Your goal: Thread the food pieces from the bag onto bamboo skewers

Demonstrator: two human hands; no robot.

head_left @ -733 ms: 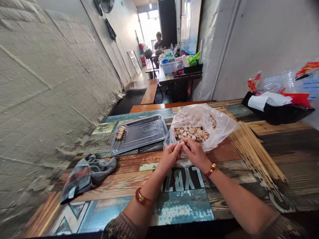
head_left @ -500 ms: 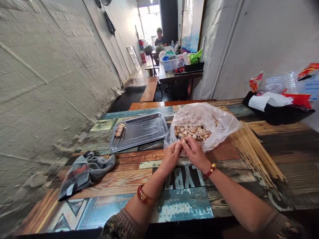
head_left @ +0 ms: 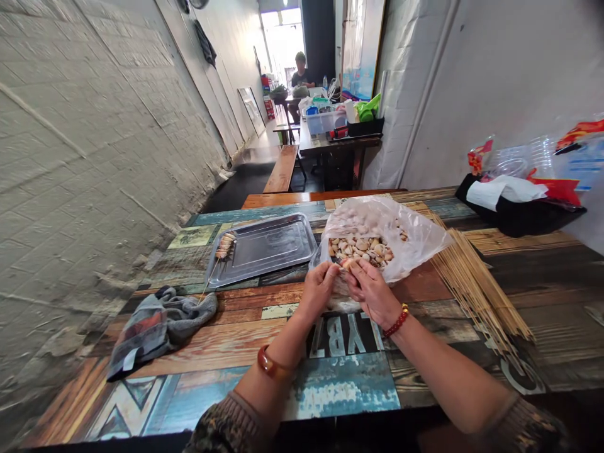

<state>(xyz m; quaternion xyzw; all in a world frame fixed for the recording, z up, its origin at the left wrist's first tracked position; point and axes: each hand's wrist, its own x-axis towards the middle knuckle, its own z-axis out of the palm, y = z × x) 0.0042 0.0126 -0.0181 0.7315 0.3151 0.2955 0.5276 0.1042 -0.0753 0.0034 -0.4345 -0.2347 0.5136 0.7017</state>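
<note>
While the tip of the right hand (head_left: 372, 290) pinches a small pale piece (head_left: 348, 263) between thumb and forefinger, the left hand (head_left: 319, 288) sits just left of it, thumb and fingertips pressed together; too small to tell what they grip. Piece is at the fingertips, over the bag's near edge. Change since half a second ago: fingertips have parted slightly, more of the piece shows. My read: it's still being worked, not done.

Just beyond the fingers: pile of similar pieces (head_left: 361, 248) in a crumpled plastic bag (head_left: 419, 236). Left of fingers: metal tray (head_left: 268, 251), one loaded skewer (head_left: 225, 244) at its far end from the hands, bare stick end reaching a gray cloth (head_left: 160, 324). Right of fingers, past the bag: bundle of bare sticks (head_left: 476, 283). Main obstruction: loose plastic bunched around the fingers, could snag.
</note>
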